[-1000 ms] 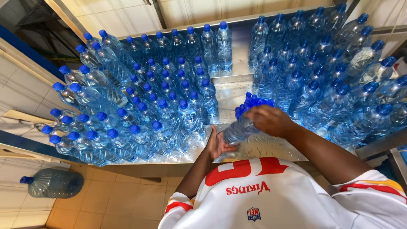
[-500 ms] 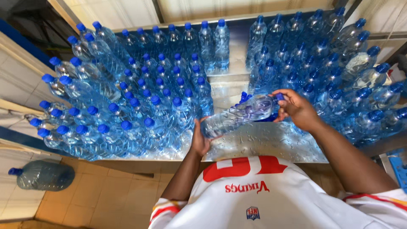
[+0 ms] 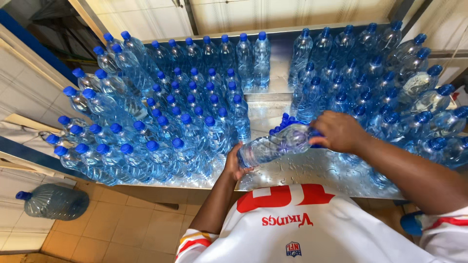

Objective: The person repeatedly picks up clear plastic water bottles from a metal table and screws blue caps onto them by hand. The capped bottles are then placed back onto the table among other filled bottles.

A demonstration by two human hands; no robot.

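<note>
Lying sideways between both hands, a clear bottle (image 3: 275, 144) hovers over the worktop's (image 3: 312, 170) bare gap: left hand (image 3: 235, 163) cups its base, right hand (image 3: 340, 131) clamps its cap end, steadying it between capped rows (image 3: 161, 117).

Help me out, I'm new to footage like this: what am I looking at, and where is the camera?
The camera sits on a person's head and looks down over their chest at their two bare hands. In front is a shiny metal table crowded with upright clear water bottles with blue caps. The person holds one bottle on its side: the left hand cups its base, the right hand grips the cap end. Loose blue caps lie just behind it. A big water jug lies on the tiled floor.
</note>
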